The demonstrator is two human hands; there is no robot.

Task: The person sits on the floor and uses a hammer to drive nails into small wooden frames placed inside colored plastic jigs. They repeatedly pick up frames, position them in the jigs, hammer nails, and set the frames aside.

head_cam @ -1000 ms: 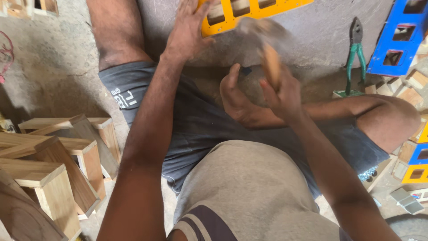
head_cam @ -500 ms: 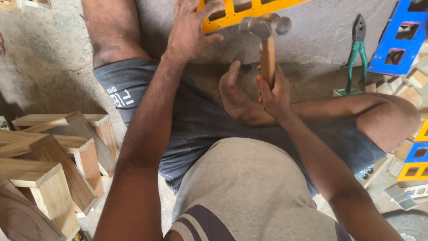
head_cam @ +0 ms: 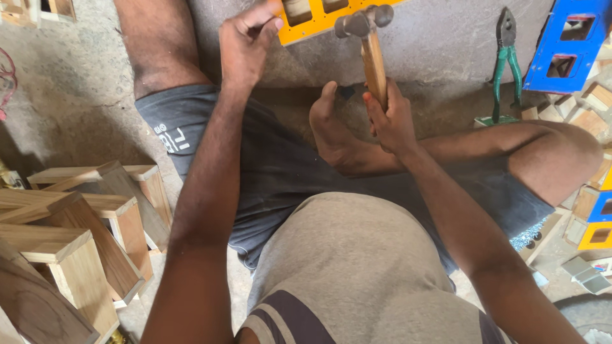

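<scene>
Wooden-handled hammer (head_cam: pixel 371 51): gripped in right hand (head_cam: pixel 392 121), head raised beside yellow frame (head_cam: pixel 319 19)
Left hand (head_cam: pixel 245 41): fingers pinched at frame's edge
Progress: nailing under way; strike not landed
Surroundings: wooden boxes (head_cam: pixel 76 236), green pliers (head_cam: pixel 505 64)

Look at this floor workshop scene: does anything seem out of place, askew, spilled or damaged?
The open wooden box frames at the left lie tumbled at angles, not stacked. Green-handled pliers lie loose on the concrete floor. The right hand holds the wooden-handled hammer.
</scene>
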